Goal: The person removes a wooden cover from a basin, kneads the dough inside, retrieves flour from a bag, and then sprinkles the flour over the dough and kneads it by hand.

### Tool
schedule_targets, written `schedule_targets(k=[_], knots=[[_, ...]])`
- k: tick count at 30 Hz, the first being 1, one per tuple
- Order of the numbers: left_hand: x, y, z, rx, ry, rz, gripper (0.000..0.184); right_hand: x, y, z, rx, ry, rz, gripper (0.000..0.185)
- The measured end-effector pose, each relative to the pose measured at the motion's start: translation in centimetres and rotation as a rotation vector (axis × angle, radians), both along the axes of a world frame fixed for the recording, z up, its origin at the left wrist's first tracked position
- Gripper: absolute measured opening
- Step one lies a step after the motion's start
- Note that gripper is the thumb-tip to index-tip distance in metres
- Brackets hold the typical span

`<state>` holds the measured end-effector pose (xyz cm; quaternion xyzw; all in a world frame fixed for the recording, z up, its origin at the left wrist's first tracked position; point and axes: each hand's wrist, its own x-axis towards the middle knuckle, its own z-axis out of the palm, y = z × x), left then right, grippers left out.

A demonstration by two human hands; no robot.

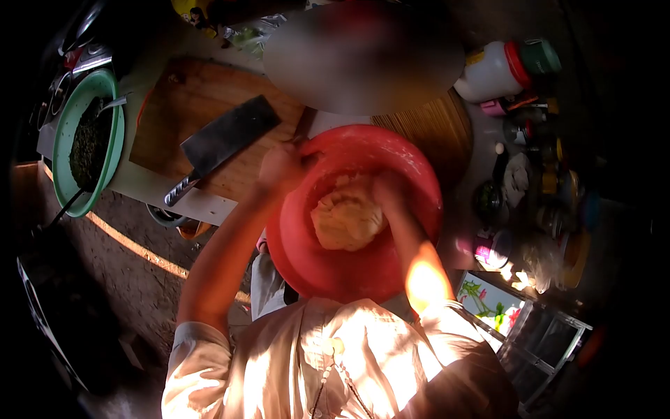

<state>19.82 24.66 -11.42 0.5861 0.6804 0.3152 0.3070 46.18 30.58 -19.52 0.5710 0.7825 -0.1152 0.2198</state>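
A large red basin (314, 269) holds a pale yellow lump of dough (343, 220). On the basin's left rim is my left hand (280, 166), closed around the edge and somewhat blurred. My right hand (388, 190) is inside the basin, pressed against the dough's upper right side; shadow and blur hide its fingers. Left of the basin, a cleaver (230, 136) with a dark broad blade lies on a wooden board (164, 133), its handle towards me.
At far left stands a green basin (61, 171) of chopped dark greens with utensils in it. A round wooden board (436, 136) lies behind the red basin. A white jar (488, 73) and several small containers line the right. A blurred patch covers the top middle.
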Motion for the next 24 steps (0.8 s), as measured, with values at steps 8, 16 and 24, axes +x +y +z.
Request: schedule_targets(k=[8, 16, 24], knots=[[0.1, -0.4, -0.2, 0.014, -0.036, 0.039, 0.026, -2.1, 1.1, -0.4, 0.089, -0.029, 0.261, 0.027], [0.3, -0.4, -0.6, -0.028, 0.093, 0.046, 0.029, -6.9, 0.0, 2.0, -0.134, 0.274, 0.199, 0.035], [0.4, -0.4, 0.0, -0.1, 0.209, 0.065, 0.033, -8.1, -7.0, 8.5, -0.077, 0.183, 0.397, 0.041]])
